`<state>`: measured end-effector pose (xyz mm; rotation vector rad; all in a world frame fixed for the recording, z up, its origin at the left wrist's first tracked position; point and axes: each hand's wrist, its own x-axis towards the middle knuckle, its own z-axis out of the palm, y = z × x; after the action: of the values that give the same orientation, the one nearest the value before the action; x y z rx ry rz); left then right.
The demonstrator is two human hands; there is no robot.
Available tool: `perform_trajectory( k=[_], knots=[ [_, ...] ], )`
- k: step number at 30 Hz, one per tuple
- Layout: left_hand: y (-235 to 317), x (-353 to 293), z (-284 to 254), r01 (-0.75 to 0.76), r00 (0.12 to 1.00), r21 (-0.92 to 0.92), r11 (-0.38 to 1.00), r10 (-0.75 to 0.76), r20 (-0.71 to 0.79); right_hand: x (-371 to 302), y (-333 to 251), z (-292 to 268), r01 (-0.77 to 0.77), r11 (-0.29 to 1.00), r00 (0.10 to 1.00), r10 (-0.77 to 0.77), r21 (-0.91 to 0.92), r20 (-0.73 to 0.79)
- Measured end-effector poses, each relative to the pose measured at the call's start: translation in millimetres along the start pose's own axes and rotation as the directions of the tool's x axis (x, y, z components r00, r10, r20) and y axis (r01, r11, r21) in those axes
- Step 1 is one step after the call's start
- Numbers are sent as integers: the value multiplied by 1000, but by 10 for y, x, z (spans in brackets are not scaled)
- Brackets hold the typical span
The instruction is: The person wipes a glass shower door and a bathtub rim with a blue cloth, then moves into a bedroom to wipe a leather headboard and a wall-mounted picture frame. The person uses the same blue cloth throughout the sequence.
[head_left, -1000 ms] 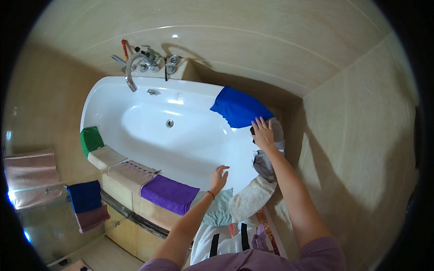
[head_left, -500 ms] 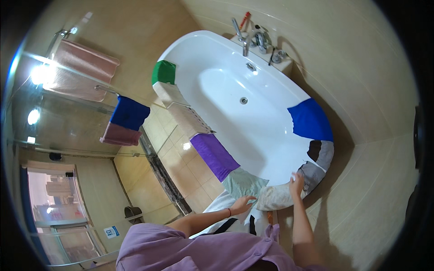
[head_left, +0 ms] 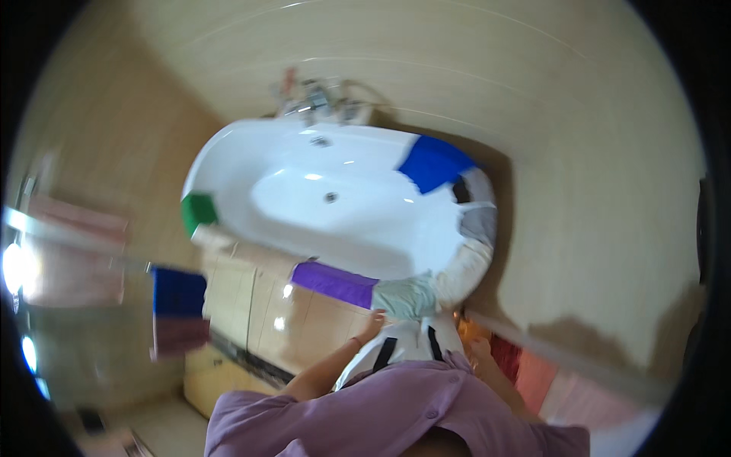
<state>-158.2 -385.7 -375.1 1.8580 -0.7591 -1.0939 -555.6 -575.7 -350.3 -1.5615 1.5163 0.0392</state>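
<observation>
Pale green cloth lies draped over the bathtub rim, just ahead and right of the left hand, the nearer one; its long axis follows the rim, roughly crosswise to that hand. Purple cloth lies ahead-left. Right hand sits farther off. Finger closure on both: cannot tell, blurred.

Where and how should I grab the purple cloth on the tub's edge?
Probably grip the purple cloth by its near edge, coming from outside the bathtub: it lies draped over the side, with that edge facing you, and your left hand is close.
</observation>
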Motion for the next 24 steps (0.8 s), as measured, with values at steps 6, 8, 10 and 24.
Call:
perform_trajectory(
  k=[6, 8, 10, 24],
  knots=[
    [1, -388, -842, 245, 908, 346, 906, -339, 245, -731, 413, 521, -282, 959, 959, 282, -35, -10],
    [132, -378, -962, 196, 875, 408, 892, -347, 339, -986, 537, 731, -256, 959, 962, 266, 121, -69],
    [392, -447, -1000, 108, 842, 526, 843, -359, 403, -1209, 587, 809, -300, 935, 937, 326, 188, -128],
    [224, 189, -482, 116, 819, 449, 886, -341, 461, -2135, 850, 795, -457, 722, 689, 657, 519, -306]
  ],
)
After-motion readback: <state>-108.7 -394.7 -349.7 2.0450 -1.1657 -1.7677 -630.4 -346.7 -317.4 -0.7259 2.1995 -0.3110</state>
